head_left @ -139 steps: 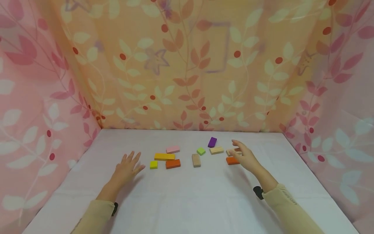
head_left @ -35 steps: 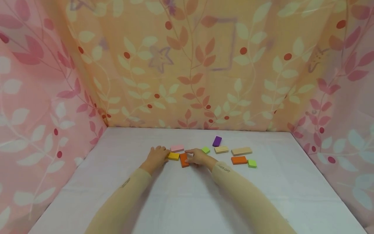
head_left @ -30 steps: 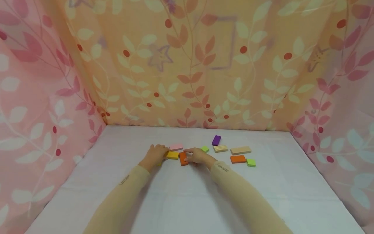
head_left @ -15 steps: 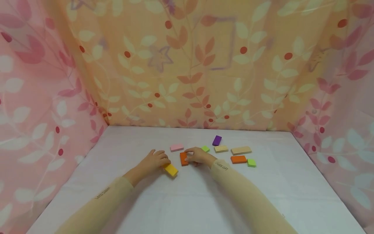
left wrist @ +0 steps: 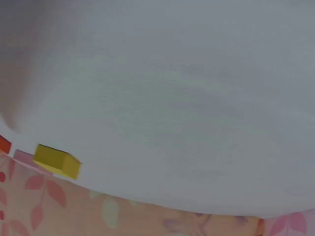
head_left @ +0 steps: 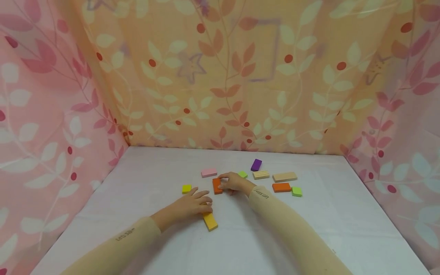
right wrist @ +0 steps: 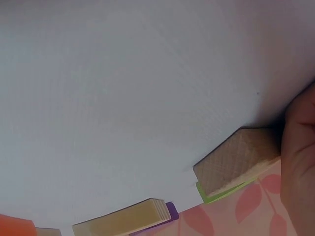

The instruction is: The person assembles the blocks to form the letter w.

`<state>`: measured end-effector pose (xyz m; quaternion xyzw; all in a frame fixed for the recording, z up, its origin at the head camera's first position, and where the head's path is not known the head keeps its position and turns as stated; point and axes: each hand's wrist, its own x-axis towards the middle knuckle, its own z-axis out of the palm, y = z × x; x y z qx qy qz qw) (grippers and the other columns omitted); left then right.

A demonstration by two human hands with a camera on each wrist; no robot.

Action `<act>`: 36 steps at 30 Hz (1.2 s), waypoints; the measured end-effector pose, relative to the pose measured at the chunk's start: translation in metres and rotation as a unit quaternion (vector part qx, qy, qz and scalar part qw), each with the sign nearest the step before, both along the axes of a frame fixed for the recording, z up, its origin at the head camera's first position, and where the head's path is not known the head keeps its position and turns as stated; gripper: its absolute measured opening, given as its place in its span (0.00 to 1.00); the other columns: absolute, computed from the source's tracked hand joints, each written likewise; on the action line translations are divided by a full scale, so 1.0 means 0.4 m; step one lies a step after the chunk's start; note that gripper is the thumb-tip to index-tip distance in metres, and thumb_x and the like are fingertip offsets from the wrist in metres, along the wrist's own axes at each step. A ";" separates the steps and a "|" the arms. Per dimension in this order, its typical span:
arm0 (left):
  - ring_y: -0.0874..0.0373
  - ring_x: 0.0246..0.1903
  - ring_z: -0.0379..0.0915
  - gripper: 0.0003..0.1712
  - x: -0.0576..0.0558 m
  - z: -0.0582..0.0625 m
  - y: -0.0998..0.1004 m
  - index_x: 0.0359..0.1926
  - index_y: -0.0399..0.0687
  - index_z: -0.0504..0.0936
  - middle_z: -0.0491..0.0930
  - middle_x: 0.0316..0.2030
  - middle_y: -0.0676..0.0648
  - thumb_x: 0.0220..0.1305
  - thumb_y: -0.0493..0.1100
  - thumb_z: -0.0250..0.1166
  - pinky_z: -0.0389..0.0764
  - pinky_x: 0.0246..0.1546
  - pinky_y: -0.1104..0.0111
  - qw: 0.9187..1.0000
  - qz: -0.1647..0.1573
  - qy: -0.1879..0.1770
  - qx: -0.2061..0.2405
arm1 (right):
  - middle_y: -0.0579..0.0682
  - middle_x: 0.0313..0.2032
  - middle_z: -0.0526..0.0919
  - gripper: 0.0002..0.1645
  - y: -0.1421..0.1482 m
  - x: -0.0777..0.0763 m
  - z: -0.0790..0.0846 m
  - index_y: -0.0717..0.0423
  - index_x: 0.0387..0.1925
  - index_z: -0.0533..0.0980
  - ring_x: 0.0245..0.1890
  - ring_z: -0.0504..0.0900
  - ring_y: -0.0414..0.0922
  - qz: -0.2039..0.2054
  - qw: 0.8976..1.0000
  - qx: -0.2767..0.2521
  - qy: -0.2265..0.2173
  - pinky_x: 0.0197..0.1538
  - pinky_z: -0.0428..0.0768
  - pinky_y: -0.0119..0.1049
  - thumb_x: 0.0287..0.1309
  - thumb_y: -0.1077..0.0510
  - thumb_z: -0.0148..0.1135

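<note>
My left hand grips the far end of a long yellow-orange block, its fingers bent over it and the near end sticking out toward me. A small yellow block lies just beyond that wrist; the left wrist view shows this yellow block too. My right hand holds the right side of an upright-lying orange block with thumb and forefinger. Beside the right hand in its wrist view sits a plain wooden block, hidden behind the hand in the head view.
Behind lie a pink block, a green block and a purple block. To the right are a ridged wooden block, a long wooden block, another orange block and a second green block. Patterned curtains enclose the white table.
The left hand has drawn the yellow-orange block toward me from beside the orange one and turned it lengthwise, uncovering the small yellow block. Earlier, the right hand came across to the turned orange block; it stays there.
</note>
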<state>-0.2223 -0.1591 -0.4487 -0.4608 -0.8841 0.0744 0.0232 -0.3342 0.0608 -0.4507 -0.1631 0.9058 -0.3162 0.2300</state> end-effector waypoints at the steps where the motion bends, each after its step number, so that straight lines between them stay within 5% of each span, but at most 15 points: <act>1: 0.46 0.67 0.59 0.20 0.003 0.001 0.007 0.59 0.60 0.77 0.72 0.60 0.51 0.67 0.42 0.62 0.60 0.64 0.43 1.000 0.007 0.013 -0.008 | 0.58 0.56 0.71 0.32 0.000 0.000 0.000 0.48 0.66 0.71 0.15 0.71 0.40 -0.001 1.000 0.001 0.001 0.22 0.74 0.28 0.61 0.49 0.65; 7: 0.46 0.62 0.66 0.24 0.060 0.002 0.035 0.62 0.52 0.74 0.74 0.59 0.47 0.67 0.50 0.63 0.69 0.58 0.45 0.995 0.070 0.067 -0.019 | 0.60 0.44 0.78 0.32 0.003 -0.005 0.001 0.50 0.65 0.71 0.13 0.71 0.40 0.007 1.000 -0.013 -0.006 0.21 0.76 0.31 0.61 0.51 0.66; 14: 0.42 0.66 0.61 0.35 0.119 -0.012 0.064 0.66 0.50 0.72 0.69 0.64 0.38 0.69 0.66 0.49 0.66 0.59 0.43 0.993 0.115 -0.025 -0.009 | 0.61 0.52 0.75 0.32 0.007 -0.005 0.000 0.49 0.64 0.72 0.14 0.73 0.41 0.005 1.000 -0.012 -0.016 0.24 0.79 0.33 0.59 0.49 0.68; 19: 0.40 0.71 0.49 0.37 0.108 -0.017 0.084 0.69 0.51 0.69 0.60 0.70 0.37 0.69 0.66 0.48 0.60 0.63 0.42 0.991 0.122 -0.061 0.015 | 0.55 0.37 0.79 0.32 0.003 -0.005 -0.003 0.48 0.66 0.71 0.14 0.71 0.40 -0.001 1.000 -0.010 -0.018 0.22 0.77 0.31 0.61 0.49 0.66; 24: 0.38 0.72 0.44 0.36 0.083 -0.016 0.099 0.70 0.51 0.68 0.58 0.71 0.38 0.69 0.65 0.50 0.56 0.64 0.40 0.988 0.124 -0.088 0.038 | 0.48 0.20 0.71 0.32 -0.001 -0.004 -0.002 0.48 0.67 0.69 0.14 0.69 0.39 0.005 1.000 0.000 -0.013 0.20 0.73 0.28 0.63 0.49 0.64; 30: 0.37 0.72 0.41 0.36 0.056 -0.014 0.105 0.70 0.55 0.67 0.56 0.73 0.41 0.68 0.66 0.51 0.53 0.65 0.39 0.979 0.147 -0.131 0.053 | 0.49 0.25 0.73 0.33 -0.003 -0.006 -0.002 0.47 0.67 0.69 0.14 0.69 0.40 0.007 1.000 0.005 -0.015 0.20 0.73 0.28 0.62 0.48 0.64; 36: 0.36 0.72 0.44 0.34 0.041 -0.022 0.099 0.70 0.58 0.68 0.56 0.73 0.43 0.69 0.66 0.50 0.55 0.63 0.38 0.978 0.152 -0.132 0.061 | 0.49 0.25 0.71 0.34 -0.002 -0.011 -0.004 0.44 0.68 0.70 0.15 0.69 0.41 -0.009 0.999 0.002 -0.041 0.21 0.73 0.28 0.60 0.47 0.65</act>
